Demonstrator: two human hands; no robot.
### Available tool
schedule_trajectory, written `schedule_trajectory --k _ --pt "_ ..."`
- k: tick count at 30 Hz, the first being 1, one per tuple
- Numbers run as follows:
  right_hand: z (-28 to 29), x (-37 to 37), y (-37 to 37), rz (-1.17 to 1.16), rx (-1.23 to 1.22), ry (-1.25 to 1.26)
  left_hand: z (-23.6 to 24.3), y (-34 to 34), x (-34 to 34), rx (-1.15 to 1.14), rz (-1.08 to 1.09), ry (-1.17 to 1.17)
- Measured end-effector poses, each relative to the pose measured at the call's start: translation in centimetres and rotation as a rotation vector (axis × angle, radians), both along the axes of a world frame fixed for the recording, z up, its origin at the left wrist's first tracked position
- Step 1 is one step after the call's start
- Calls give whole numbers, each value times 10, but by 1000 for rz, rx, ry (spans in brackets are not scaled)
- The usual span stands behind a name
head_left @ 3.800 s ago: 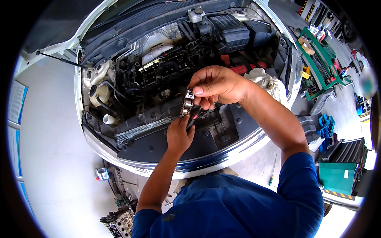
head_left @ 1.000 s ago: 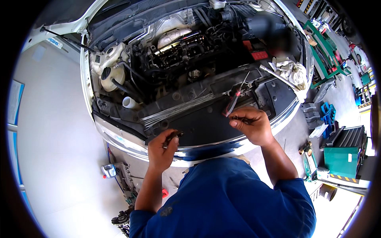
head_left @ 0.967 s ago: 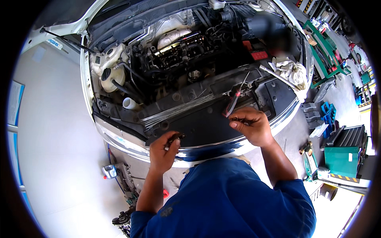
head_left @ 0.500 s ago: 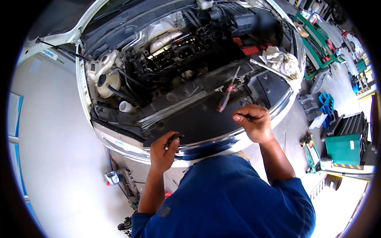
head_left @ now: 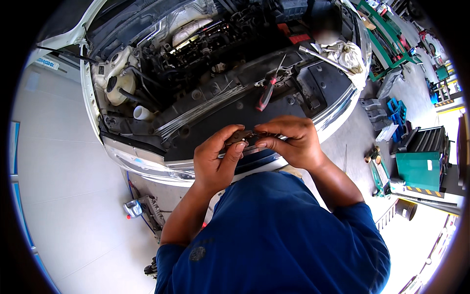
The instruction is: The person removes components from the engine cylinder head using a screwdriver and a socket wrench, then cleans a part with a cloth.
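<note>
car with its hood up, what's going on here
A person in a blue shirt stands at the front of the car, with both hands close together over its front edge. The left hand grips a small metal part, and the right hand pinches a dark piece close to it; whether the two touch is unclear. A screwdriver and some thin rods lie on the black front panel.
</note>
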State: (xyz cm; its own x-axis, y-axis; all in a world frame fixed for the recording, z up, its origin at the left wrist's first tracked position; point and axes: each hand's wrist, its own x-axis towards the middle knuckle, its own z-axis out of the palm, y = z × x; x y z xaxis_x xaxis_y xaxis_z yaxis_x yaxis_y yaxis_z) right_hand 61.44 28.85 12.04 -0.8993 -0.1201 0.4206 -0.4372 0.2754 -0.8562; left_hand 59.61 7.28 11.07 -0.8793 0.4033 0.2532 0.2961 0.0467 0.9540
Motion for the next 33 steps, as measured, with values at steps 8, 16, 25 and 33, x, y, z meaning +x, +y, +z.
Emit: schedule_trajectory --k 8,16,25,33 --pt "1 -2 0 18 -43 -9 0 -1 1 -86 35 96" --pt "2 -7 1 -4 -15 66 3 5 -4 -140 90 178" --pt "-8 -9 -7 -89 95 123 2 6 -9 -221 123 218" --pt "-14 -6 -24 -209 141 87 -5 13 -12 -306 190 489"
